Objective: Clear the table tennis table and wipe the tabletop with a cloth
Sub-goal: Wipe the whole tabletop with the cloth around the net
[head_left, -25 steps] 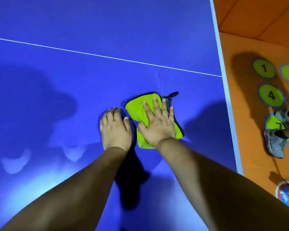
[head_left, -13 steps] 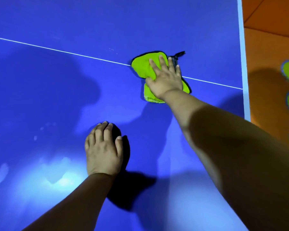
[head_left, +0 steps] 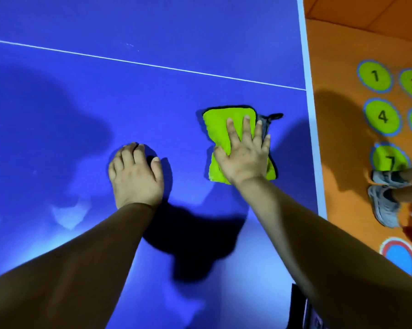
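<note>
A blue table tennis table (head_left: 152,96) with a white centre line fills the view. A folded lime-green cloth (head_left: 218,125) with a dark edge and a small loop lies near the table's right side. My right hand (head_left: 244,155) presses flat on the cloth, fingers straight and spread. My left hand (head_left: 136,176) rests on the bare tabletop to the left of the cloth, fingers bent down onto the surface and holding nothing.
The white right edge of the table (head_left: 313,138) borders an orange floor with green numbered circles (head_left: 374,76). Another person's grey shoes (head_left: 383,205) stand close to that edge. A dark object (head_left: 300,307) shows at the bottom near my right forearm.
My right hand has pulled the cloth back from the white centre line toward me and to the right. My left hand has stayed planted on the table.
</note>
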A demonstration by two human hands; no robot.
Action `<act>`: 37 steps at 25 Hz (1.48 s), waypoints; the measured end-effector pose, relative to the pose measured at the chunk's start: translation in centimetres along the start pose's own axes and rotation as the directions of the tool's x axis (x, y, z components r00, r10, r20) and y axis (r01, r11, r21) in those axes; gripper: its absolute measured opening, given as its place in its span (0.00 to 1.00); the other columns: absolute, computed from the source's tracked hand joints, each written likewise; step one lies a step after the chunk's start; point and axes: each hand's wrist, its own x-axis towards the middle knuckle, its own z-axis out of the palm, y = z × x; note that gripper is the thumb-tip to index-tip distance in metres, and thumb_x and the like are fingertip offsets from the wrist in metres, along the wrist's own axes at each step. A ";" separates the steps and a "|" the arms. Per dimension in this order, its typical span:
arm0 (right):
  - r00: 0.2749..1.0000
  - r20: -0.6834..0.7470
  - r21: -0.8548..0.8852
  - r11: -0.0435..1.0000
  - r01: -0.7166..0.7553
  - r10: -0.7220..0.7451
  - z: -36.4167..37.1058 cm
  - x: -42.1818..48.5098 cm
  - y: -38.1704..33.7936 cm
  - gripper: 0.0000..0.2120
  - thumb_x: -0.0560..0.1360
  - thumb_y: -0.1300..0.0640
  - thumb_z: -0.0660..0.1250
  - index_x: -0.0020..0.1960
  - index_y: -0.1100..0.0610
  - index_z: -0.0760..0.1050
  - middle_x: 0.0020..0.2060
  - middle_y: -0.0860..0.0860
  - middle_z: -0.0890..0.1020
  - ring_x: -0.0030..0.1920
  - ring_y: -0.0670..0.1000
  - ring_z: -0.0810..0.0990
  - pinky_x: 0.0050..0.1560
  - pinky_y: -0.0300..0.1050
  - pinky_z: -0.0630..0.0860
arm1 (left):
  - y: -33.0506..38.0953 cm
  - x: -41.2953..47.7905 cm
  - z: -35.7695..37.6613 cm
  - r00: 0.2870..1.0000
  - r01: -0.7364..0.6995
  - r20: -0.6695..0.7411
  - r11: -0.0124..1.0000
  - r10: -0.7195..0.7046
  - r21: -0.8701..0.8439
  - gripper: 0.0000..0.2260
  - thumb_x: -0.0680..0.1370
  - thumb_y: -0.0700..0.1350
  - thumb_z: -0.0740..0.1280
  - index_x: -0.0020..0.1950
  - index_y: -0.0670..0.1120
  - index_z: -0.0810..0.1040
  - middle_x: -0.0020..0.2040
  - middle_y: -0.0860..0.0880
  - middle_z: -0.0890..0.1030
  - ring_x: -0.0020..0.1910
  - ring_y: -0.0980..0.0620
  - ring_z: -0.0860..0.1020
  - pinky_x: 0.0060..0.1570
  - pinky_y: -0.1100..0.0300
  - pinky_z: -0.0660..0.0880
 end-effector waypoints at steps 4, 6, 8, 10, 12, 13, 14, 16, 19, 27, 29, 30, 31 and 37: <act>0.996 -0.041 0.034 0.997 -0.075 0.076 1.7 -9.5 -1.0 0.36 0.71 0.36 0.49 0.78 0.46 0.55 0.78 0.55 0.54 0.77 0.63 0.49 0.73 0.66 0.48 | -0.2 -0.5 -0.5 1.000 -0.025 0.013 0.999 0.025 -0.029 0.21 0.77 0.51 0.53 0.61 0.38 0.72 0.64 0.39 0.71 0.63 0.37 0.66 0.63 0.45 0.58; 0.991 -0.077 0.067 0.992 -0.107 0.112 2.5 -13.5 -1.4 0.36 0.70 0.37 0.53 0.77 0.48 0.60 0.77 0.56 0.58 0.76 0.64 0.54 0.72 0.67 0.51 | -0.1 -0.9 -0.8 0.999 -0.033 0.023 0.998 0.034 -0.053 0.20 0.77 0.50 0.54 0.61 0.37 0.71 0.63 0.37 0.71 0.63 0.36 0.65 0.64 0.43 0.57; 0.986 -0.092 0.059 0.989 -0.134 0.139 3.2 -17.2 -1.6 0.36 0.71 0.37 0.55 0.76 0.49 0.60 0.76 0.56 0.59 0.75 0.64 0.55 0.72 0.67 0.52 | -0.2 -1.0 -0.9 0.999 -0.031 0.025 0.997 0.033 -0.073 0.19 0.78 0.49 0.55 0.61 0.36 0.71 0.63 0.36 0.71 0.64 0.36 0.65 0.64 0.43 0.57; 0.980 -0.095 0.064 0.984 -0.167 0.173 3.6 -20.9 -1.7 0.36 0.71 0.37 0.56 0.77 0.49 0.60 0.76 0.56 0.58 0.76 0.64 0.55 0.71 0.66 0.52 | -0.2 -1.1 -1.2 0.999 -0.031 0.036 0.995 0.034 -0.090 0.18 0.79 0.48 0.56 0.62 0.36 0.71 0.63 0.36 0.70 0.64 0.36 0.64 0.65 0.43 0.56; 0.972 -0.084 0.066 0.974 -0.215 0.221 4.0 -24.5 -2.1 0.37 0.70 0.38 0.57 0.76 0.49 0.61 0.76 0.57 0.59 0.75 0.64 0.56 0.71 0.65 0.53 | -0.2 -1.1 -1.5 0.998 -0.028 0.046 0.995 0.033 -0.100 0.18 0.79 0.48 0.57 0.62 0.36 0.70 0.63 0.36 0.70 0.64 0.35 0.64 0.66 0.43 0.56; 0.968 -0.067 0.060 0.970 -0.237 0.241 4.1 -25.9 -2.5 0.37 0.69 0.38 0.58 0.76 0.50 0.61 0.76 0.57 0.60 0.75 0.64 0.56 0.70 0.65 0.53 | -0.2 -1.1 -1.7 0.998 -0.026 0.052 0.994 0.031 -0.103 0.19 0.79 0.48 0.58 0.62 0.36 0.70 0.63 0.36 0.70 0.64 0.35 0.64 0.65 0.43 0.57; 0.965 -0.046 0.057 0.965 -0.257 0.259 4.2 -26.8 -2.8 0.38 0.68 0.38 0.58 0.76 0.50 0.61 0.75 0.58 0.61 0.74 0.64 0.57 0.70 0.64 0.54 | -0.1 -1.2 -1.9 0.998 -0.025 0.060 0.994 0.032 -0.106 0.19 0.79 0.48 0.58 0.63 0.36 0.70 0.63 0.35 0.70 0.64 0.35 0.64 0.65 0.42 0.57; 0.957 -0.022 0.051 0.956 -0.288 0.290 3.9 -26.6 -3.1 0.39 0.66 0.38 0.59 0.75 0.50 0.62 0.75 0.58 0.63 0.74 0.64 0.58 0.69 0.64 0.53 | 0.0 -1.1 -2.0 0.997 -0.027 0.068 0.994 0.034 -0.106 0.19 0.79 0.47 0.59 0.63 0.35 0.70 0.63 0.35 0.70 0.64 0.34 0.65 0.64 0.41 0.58; 0.958 -0.052 0.036 0.959 -0.281 0.283 3.3 -21.5 -2.2 0.39 0.66 0.38 0.59 0.76 0.49 0.62 0.75 0.58 0.61 0.73 0.64 0.58 0.69 0.65 0.54 | 0.1 -0.9 -1.8 0.997 -0.033 0.062 0.995 0.039 -0.092 0.19 0.78 0.48 0.60 0.62 0.35 0.71 0.63 0.35 0.71 0.63 0.34 0.65 0.63 0.41 0.59; 0.984 -0.005 0.012 0.984 -0.177 0.177 0.0 -1.4 1.2 0.36 0.73 0.36 0.53 0.78 0.43 0.49 0.78 0.53 0.47 0.77 0.61 0.43 0.73 0.66 0.44 | 0.3 -0.1 -0.8 0.999 -0.011 0.047 0.999 0.013 -0.048 0.25 0.74 0.53 0.53 0.60 0.37 0.73 0.63 0.36 0.73 0.61 0.35 0.69 0.60 0.42 0.62; 0.985 -0.019 0.041 0.985 -0.170 0.171 -1.1 3.3 2.1 0.35 0.75 0.37 0.56 0.78 0.43 0.48 0.78 0.51 0.46 0.77 0.60 0.42 0.74 0.65 0.42 | 0.5 0.1 -0.6 1.000 -0.007 0.025 1.000 0.008 -0.029 0.26 0.73 0.53 0.52 0.60 0.37 0.73 0.63 0.36 0.73 0.61 0.35 0.69 0.60 0.43 0.62; 0.985 -0.031 0.052 0.984 -0.168 0.169 -1.5 5.5 2.4 0.35 0.75 0.37 0.56 0.78 0.42 0.48 0.78 0.51 0.47 0.77 0.59 0.43 0.74 0.64 0.42 | 0.5 0.1 -0.6 1.000 0.002 0.012 1.000 -0.001 -0.027 0.26 0.73 0.53 0.52 0.61 0.37 0.73 0.63 0.37 0.72 0.61 0.36 0.68 0.61 0.44 0.61; 0.986 -0.036 0.050 0.985 -0.163 0.165 -1.9 7.7 2.9 0.35 0.75 0.37 0.55 0.78 0.42 0.47 0.78 0.50 0.47 0.77 0.59 0.43 0.74 0.64 0.42 | 0.5 0.2 -0.6 1.000 0.015 -0.001 0.999 -0.015 -0.036 0.26 0.72 0.53 0.52 0.61 0.38 0.73 0.63 0.37 0.72 0.62 0.37 0.67 0.61 0.46 0.59; 0.997 -0.006 0.062 0.996 -0.071 0.071 -4.2 15.6 7.5 0.33 0.77 0.38 0.54 0.78 0.42 0.47 0.79 0.48 0.47 0.78 0.57 0.42 0.75 0.61 0.42 | 0.8 0.0 -0.2 0.998 0.031 -0.053 0.999 -0.033 -0.039 0.25 0.73 0.53 0.52 0.62 0.39 0.73 0.62 0.38 0.73 0.63 0.39 0.66 0.62 0.46 0.58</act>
